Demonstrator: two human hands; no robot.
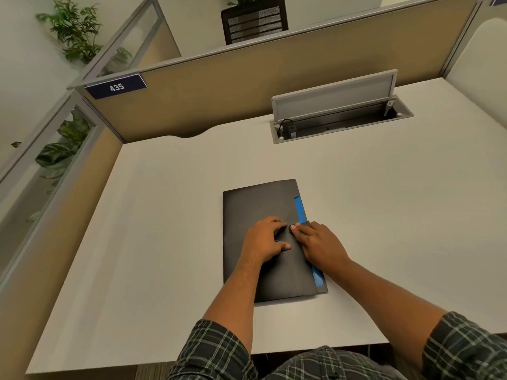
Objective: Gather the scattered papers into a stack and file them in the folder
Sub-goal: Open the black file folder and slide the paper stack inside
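A black folder (pixel 258 204) lies closed in the middle of the white desk (pixel 153 242). A blue strip (pixel 299 208) shows along its right edge; I cannot tell whether it is paper or lining. No loose papers are in sight. My left hand (pixel 264 239) presses on the folder's cover, fingertips bent down onto it. My right hand (pixel 319 244) is at the folder's right edge, its thumb and fingers pinching a small dark clasp tab (pixel 306 222) that crosses the blue strip.
An open cable tray (pixel 340 124) with a raised grey lid is set into the desk at the back right. Tan cubicle panels (pixel 219 91) wall the desk at the back and left. A black chair and plants stand beyond them.
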